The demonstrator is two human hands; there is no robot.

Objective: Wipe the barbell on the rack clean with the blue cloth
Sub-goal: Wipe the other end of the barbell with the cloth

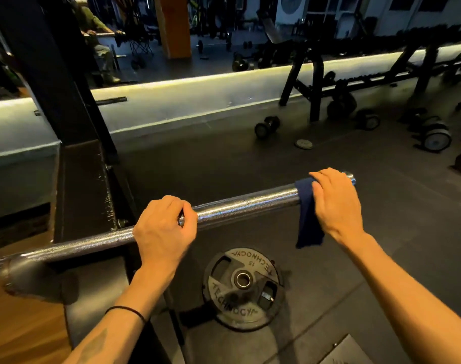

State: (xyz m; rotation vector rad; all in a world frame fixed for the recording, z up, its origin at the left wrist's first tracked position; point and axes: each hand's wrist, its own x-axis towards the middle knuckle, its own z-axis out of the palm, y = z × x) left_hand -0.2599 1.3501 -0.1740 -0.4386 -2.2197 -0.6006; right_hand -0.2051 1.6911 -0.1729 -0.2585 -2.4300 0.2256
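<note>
A chrome barbell (246, 202) lies across the rack, running from the lower left up to its sleeve end at the right. My left hand (163, 231) grips the bar at the collar where the sleeve begins. A dark blue cloth (308, 219) is draped over the sleeve near its tip, one end hanging down below the bar. My right hand (337, 203) curls over the sleeve and holds the cloth against it.
The black rack upright (66, 106) stands at the left. A black 15 weight plate (242, 287) lies on the floor under the bar. Dumbbells (267, 126) and a dumbbell rack (355, 74) stand farther back on the dark rubber floor, before a mirror wall.
</note>
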